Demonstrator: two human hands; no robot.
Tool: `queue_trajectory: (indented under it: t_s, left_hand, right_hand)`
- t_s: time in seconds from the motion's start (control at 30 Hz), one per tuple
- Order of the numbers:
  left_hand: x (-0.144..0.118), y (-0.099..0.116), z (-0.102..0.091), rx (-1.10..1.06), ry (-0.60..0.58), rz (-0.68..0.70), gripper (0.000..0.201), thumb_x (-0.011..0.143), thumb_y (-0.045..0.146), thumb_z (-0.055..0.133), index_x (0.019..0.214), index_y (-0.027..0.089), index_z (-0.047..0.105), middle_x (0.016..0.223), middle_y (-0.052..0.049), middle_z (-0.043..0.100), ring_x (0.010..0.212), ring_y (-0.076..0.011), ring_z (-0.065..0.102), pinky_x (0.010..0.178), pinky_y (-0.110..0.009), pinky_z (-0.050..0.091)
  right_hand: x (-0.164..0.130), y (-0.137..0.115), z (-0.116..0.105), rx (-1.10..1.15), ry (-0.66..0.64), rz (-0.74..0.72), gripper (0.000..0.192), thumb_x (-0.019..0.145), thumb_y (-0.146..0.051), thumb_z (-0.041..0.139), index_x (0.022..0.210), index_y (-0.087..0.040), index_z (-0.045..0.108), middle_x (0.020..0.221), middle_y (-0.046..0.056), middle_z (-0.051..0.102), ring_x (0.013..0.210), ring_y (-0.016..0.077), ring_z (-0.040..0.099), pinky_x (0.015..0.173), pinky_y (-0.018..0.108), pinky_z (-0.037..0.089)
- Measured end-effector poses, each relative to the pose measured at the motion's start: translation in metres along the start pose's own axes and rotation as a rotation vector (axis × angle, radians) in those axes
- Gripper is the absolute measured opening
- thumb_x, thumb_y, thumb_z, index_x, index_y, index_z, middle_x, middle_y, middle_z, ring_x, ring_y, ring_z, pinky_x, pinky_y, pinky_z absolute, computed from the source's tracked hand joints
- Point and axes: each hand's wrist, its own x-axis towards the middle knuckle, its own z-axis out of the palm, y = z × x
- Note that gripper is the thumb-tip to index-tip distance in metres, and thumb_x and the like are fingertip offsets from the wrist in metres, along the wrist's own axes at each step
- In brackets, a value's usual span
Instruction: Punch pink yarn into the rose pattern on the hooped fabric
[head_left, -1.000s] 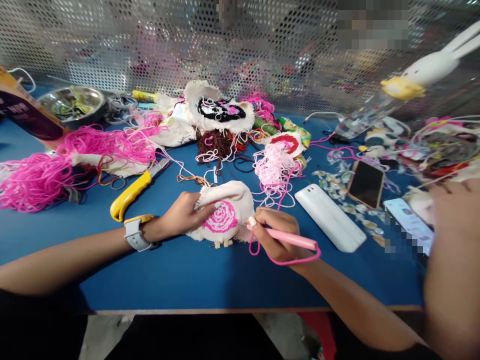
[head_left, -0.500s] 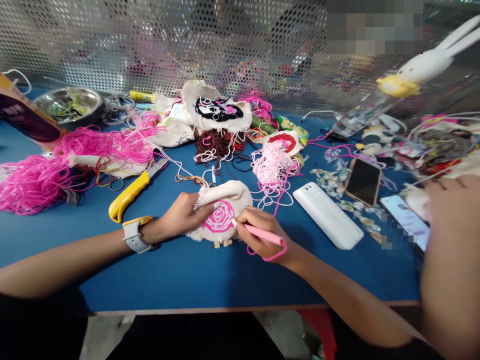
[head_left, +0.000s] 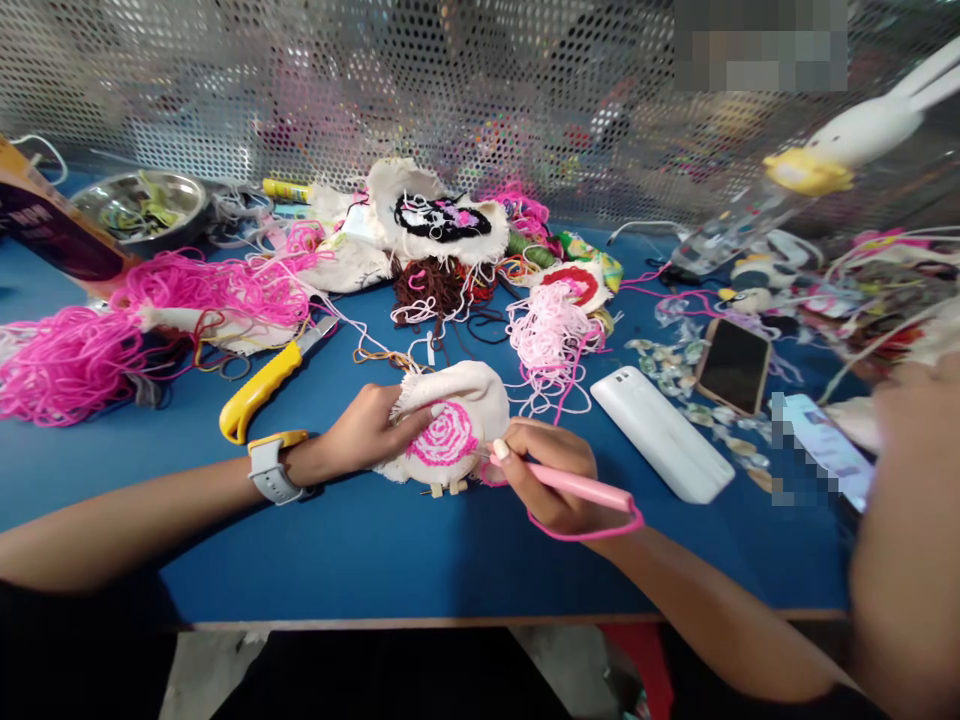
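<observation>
My left hand (head_left: 364,432) grips a small embroidery hoop (head_left: 448,432) wrapped in cream cloth, with a pink rose stitched on its face. The hoop stands on the blue table (head_left: 390,550). My right hand (head_left: 551,478) holds a pink punch needle (head_left: 581,487) like a pen, its tip at the hoop's lower right edge. A loop of pink yarn (head_left: 592,530) hangs from the tool under my wrist. A grey watch with a yellow band (head_left: 274,465) is on my left wrist.
A yellow-handled cutter (head_left: 262,385), piles of pink yarn (head_left: 112,330), a steel bowl (head_left: 142,205), stitched cloth pieces (head_left: 442,220), a white power bank (head_left: 660,432) and two phones (head_left: 731,365) lie around. Another person's arm (head_left: 907,540) is at the right. A perforated metal screen stands behind.
My right hand pushed the needle tip into the cloth, then drew back to the right, lengthening the yarn loop under the wrist. My left hand kept the hoop still.
</observation>
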Motion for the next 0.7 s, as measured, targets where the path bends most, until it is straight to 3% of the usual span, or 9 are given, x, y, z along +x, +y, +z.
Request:
queue_trajectory:
  t_s: [0.07,0.13,0.27,0.37,0.47,0.63,0.7]
  left_hand:
    - [0.0,0.001,0.0,0.001,0.003,-0.004,0.035,0.089,0.037,0.053,0.062,0.014,0.05,0.05,0.005,0.043,0.046,-0.0052,0.034,0.042,-0.019,0.024]
    - [0.0,0.002,0.0,-0.001,0.005,-0.011,0.035,0.088,0.037,0.053,0.061,0.014,0.05,0.05,0.005,0.042,0.046,-0.0052,0.034,0.042,-0.019,0.024]
    - [0.001,0.003,0.0,-0.007,0.01,-0.029,0.036,0.088,0.037,0.054,0.06,0.015,0.049,0.049,0.005,0.041,0.046,-0.0052,0.033,0.042,-0.019,0.023]
    - [0.001,0.003,0.0,-0.001,0.004,-0.056,0.038,0.088,0.039,0.053,0.06,0.014,0.05,0.05,0.005,0.042,0.047,-0.0054,0.033,0.042,-0.019,0.024]
    - [0.001,0.003,0.0,-0.001,0.006,-0.052,0.037,0.089,0.039,0.053,0.061,0.014,0.05,0.051,0.004,0.043,0.048,-0.0055,0.033,0.043,-0.018,0.025]
    - [-0.002,0.004,0.002,-0.014,0.036,0.021,0.038,0.089,0.035,0.054,0.058,0.015,0.046,0.048,0.006,0.039,0.045,-0.0045,0.031,0.043,-0.019,0.022]
    - [-0.002,0.004,0.003,-0.01,0.032,0.009,0.039,0.089,0.035,0.053,0.057,0.015,0.045,0.047,0.006,0.039,0.045,-0.0046,0.031,0.043,-0.019,0.021]
  right_hand:
    - [0.015,-0.015,0.02,-0.079,0.004,-0.003,0.046,0.085,-0.046,0.065,0.049,-0.02,0.049,0.038,0.0,0.044,0.055,0.0134,0.057,0.04,0.028,0.021]
    - [0.027,-0.034,0.059,-0.132,-0.039,-0.007,0.051,0.086,-0.054,0.059,0.049,-0.022,0.048,0.041,0.001,0.046,0.06,0.0164,0.059,0.042,0.029,0.025]
    - [0.03,-0.06,0.177,-0.172,-0.134,-0.01,0.05,0.095,-0.046,0.043,0.052,-0.019,0.046,0.047,-0.002,0.05,0.057,0.0091,0.055,0.048,0.031,0.031]
    - [0.019,-0.059,0.243,-0.181,-0.168,-0.015,0.031,0.091,-0.026,0.052,0.061,-0.02,0.047,0.056,-0.002,0.052,0.055,0.0094,0.049,0.05,0.029,0.036]
    - [0.012,-0.05,0.264,-0.208,-0.192,-0.03,0.024,0.09,-0.011,0.047,0.068,-0.021,0.041,0.059,-0.002,0.047,0.056,0.0105,0.044,0.053,0.029,0.039]
    - [0.011,-0.045,0.267,-0.233,-0.243,-0.076,0.021,0.089,-0.009,0.045,0.073,-0.022,0.04,0.062,-0.001,0.046,0.058,0.0106,0.044,0.054,0.029,0.042]
    - [0.014,-0.045,0.262,-0.232,-0.184,-0.088,0.022,0.092,-0.014,0.046,0.072,-0.022,0.044,0.061,-0.001,0.048,0.056,0.009,0.047,0.052,0.028,0.041]
